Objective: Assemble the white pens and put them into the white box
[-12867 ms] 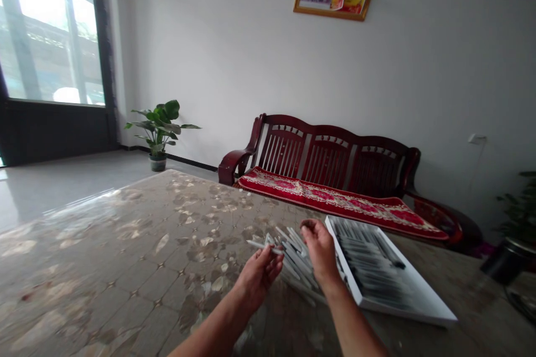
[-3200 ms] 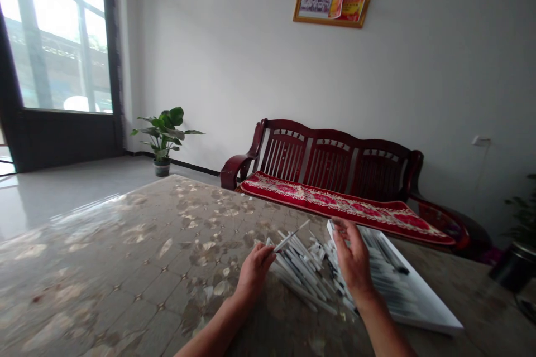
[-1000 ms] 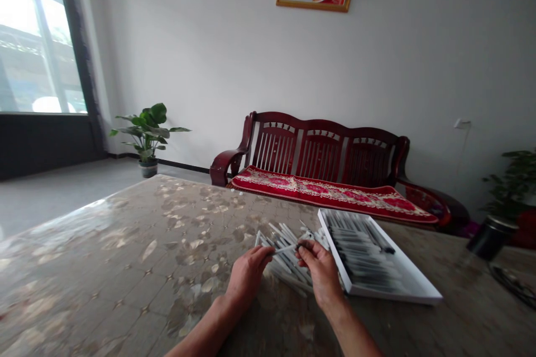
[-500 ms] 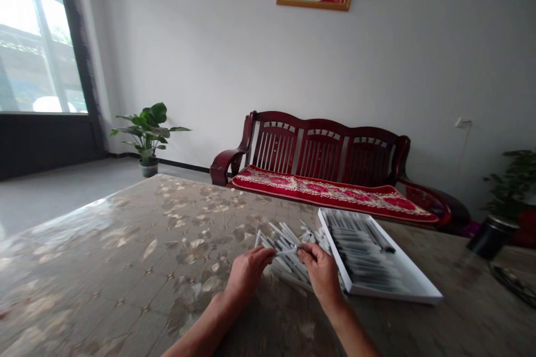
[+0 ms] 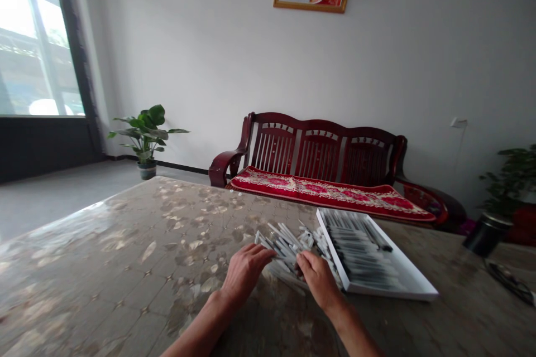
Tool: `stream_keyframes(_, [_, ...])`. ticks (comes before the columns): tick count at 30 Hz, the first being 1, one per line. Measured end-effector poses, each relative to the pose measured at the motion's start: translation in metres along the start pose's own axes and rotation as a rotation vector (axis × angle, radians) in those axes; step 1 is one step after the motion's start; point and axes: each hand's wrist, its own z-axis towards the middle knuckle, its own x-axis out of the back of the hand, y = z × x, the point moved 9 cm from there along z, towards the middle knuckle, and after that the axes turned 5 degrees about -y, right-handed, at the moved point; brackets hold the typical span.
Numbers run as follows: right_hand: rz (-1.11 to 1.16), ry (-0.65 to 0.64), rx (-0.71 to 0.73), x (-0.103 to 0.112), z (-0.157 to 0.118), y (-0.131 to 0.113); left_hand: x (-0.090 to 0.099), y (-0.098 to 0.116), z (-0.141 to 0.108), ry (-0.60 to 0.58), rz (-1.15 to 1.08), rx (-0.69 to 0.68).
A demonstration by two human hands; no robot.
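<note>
My left hand (image 5: 248,268) is closed, thumb and fingers pinching one end of a pale, slim pen (image 5: 285,259). My right hand (image 5: 318,278) is closed around the other end, so the pen lies roughly level between both hands. Its tip is hidden by my right fingers. Just beyond and below the hands spreads a loose pile of whitish pen parts (image 5: 287,236), tubes and small pieces. Right of the pile stands a shallow white box (image 5: 412,284), which holds rows of clear pens with dark ends (image 5: 364,256).
Under everything is a patterned brown table (image 5: 125,268). A black canister (image 5: 488,234) and a dark coiled cable (image 5: 511,284) are at its right side. Beyond the far edge stands a red wooden bench (image 5: 320,150). A potted plant (image 5: 146,134) is on the floor at left.
My right hand has turned and dropped slightly, its fingers curling further over the pen's end. My left hand stays nearly in place. The view has shifted a little.
</note>
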Motion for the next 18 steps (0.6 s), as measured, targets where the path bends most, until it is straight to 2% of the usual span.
stream_keyframes(3, [0.031,0.137,-0.018,0.01,-0.002,0.001,0.019,-0.026,-0.008,0.294,-0.191,0.234])
stream_keyframes(5, [0.023,0.221,0.006,0.016,-0.005,-0.003,0.013,-0.046,-0.018,0.41,-0.422,0.425])
stream_keyframes(6, [0.0,0.241,0.039,0.016,-0.007,-0.008,0.001,-0.051,-0.019,0.385,-0.575,0.491])
stream_keyframes(7, [-0.033,0.25,0.084,0.014,-0.009,-0.015,-0.015,-0.051,-0.018,0.303,-0.74,0.534])
stream_keyframes(9, [-0.114,0.236,0.188,0.007,-0.014,-0.03,-0.043,-0.041,-0.018,0.159,-1.022,0.599])
stream_keyframes(12, [-0.19,0.188,0.276,-0.008,-0.02,-0.045,-0.059,-0.028,-0.023,0.169,-1.257,0.698])
stream_keyframes(14, [-0.142,0.171,0.21,-0.015,-0.018,-0.04,-0.061,-0.022,-0.025,0.186,-1.332,0.728])
stream_keyframes(18, [0.182,0.06,-0.052,-0.031,-0.011,-0.013,-0.059,-0.021,-0.024,0.201,-1.383,0.701])
